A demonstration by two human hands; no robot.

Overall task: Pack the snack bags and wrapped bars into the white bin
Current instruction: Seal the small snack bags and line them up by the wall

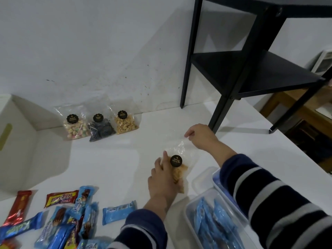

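Right, at the far left I've got the white bin [19,141], open side toward us, standing on the white table [115,159]. Below it the wrapped bars [59,218] lie in a loose heap at the near edge, long axes every which way (one red bar runs nearly straight away from me). Further back, three clear snack bags [100,123] lean against the wall in a row, black stickers up. Centre now: my left hand [166,178] grips the filled lower end of a clear bag of golden snacks [177,164]. The bag lies on the table, its long axis running from near-left up to far-right, open top pointing away. My right hand [201,136] pinches that far top edge. Just right, a clear lidded container [213,221] holds blue wrappers, and a black shelf [251,69] stands behind.
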